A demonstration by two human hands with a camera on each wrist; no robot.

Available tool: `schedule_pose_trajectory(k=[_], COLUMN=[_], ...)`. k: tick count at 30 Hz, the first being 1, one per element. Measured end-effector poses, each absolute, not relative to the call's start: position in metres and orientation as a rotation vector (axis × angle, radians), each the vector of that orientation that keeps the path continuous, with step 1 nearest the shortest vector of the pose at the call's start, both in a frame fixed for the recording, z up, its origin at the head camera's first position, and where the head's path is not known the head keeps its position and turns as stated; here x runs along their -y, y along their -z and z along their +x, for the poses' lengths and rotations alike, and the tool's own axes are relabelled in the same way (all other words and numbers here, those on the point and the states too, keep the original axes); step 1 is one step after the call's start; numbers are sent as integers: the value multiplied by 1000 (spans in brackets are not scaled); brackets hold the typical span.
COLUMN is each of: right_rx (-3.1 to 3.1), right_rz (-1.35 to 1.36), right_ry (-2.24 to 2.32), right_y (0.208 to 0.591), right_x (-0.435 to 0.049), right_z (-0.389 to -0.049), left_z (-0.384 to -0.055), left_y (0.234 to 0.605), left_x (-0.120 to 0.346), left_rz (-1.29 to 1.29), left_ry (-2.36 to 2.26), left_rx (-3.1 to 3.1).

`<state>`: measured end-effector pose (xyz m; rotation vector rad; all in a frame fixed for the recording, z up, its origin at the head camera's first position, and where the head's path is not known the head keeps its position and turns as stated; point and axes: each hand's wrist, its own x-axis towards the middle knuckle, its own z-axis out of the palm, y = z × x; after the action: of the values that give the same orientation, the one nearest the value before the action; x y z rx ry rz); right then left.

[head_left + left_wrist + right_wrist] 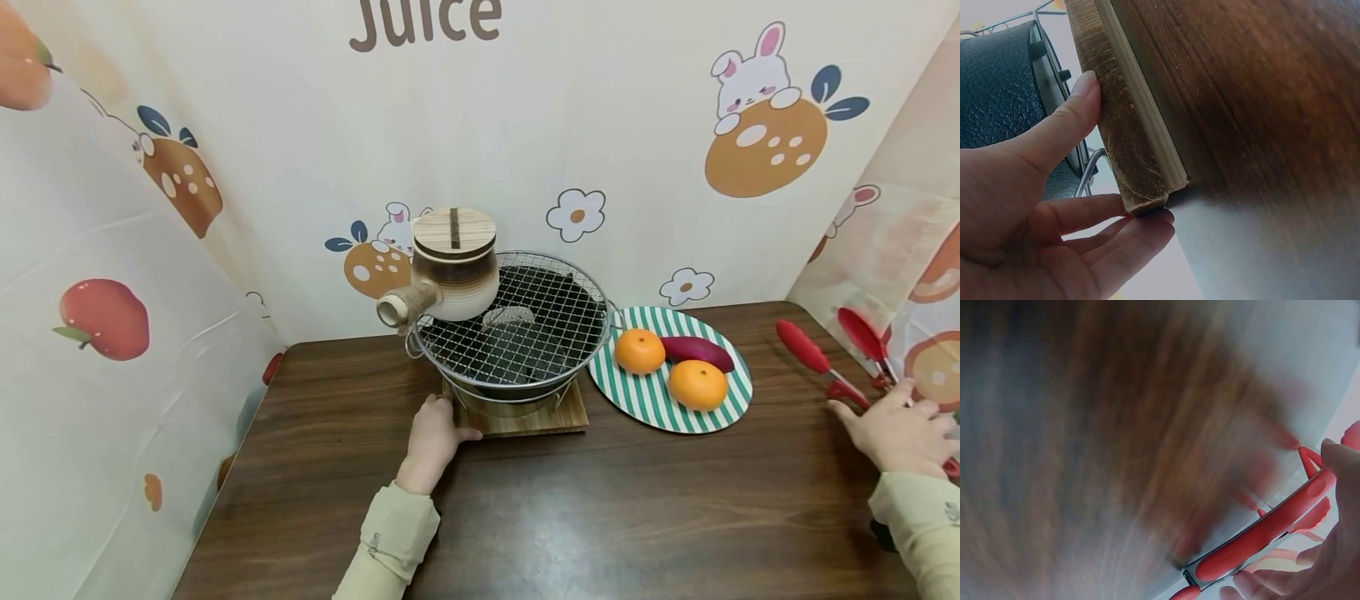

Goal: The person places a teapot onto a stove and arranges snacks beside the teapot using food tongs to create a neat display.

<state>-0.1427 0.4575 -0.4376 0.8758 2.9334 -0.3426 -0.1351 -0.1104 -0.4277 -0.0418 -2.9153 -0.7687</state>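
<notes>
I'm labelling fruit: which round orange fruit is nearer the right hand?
The round orange fruit at front right on the green-and-white striped plate; the other one, back left, lies farther from the right hand.

Grill (558, 321) on board (536, 423) — tongs (1266, 531) right

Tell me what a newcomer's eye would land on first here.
Probably the lidded, side-handled ceramic pot, at the left of the round wire grill. Then the oranges on the green-striped plate right of the grill, and the red tongs at the person's right hand, far right.
</notes>
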Motion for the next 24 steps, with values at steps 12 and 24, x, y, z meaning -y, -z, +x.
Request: schedule_pose_trajectory(k=[12, 24], right_rx=[-2917, -2911], right_rz=[905, 923], right_ry=[345, 438], right_y=[440, 440], right_x=[-460, -451], right_z=[-146, -148], left_z=[-135, -135], left_y=[428, 428], left_x=[111, 111], left_rz=[-63, -52], left_ry=[741, 749], left_rx=[2905, 2919])
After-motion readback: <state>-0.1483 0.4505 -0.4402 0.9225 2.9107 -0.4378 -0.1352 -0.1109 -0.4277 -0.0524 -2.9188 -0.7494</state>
